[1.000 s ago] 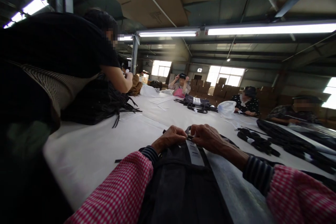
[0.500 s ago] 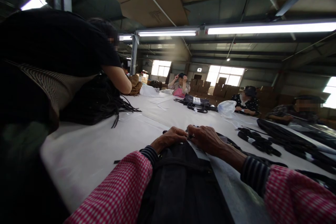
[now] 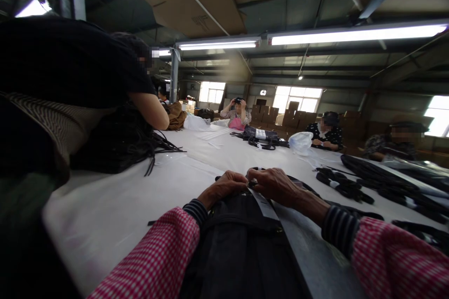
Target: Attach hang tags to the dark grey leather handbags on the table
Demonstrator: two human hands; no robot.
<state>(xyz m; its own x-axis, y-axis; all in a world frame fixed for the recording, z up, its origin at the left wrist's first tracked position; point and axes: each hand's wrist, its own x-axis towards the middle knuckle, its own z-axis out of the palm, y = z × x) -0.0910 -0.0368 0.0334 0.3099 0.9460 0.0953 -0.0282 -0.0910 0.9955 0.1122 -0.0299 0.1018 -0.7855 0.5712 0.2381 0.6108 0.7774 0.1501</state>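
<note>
A black bag lies in front of me on the white table, between my red-checked sleeves. My left hand and my right hand meet at the bag's far top edge. Both pinch a small dark piece there, next to a white paper tag that hangs down over the bag. What exactly the fingertips hold is too small to tell.
A person in black leans over a heap of black straps at my left. More black straps and bags lie across the table, with a white plastic bag. Several other people sit at the far side.
The white tag stood upright between my fingers, then lay down flat on the bag. My hands sank slightly onto the bag's edge. The person at left drew an arm back.
</note>
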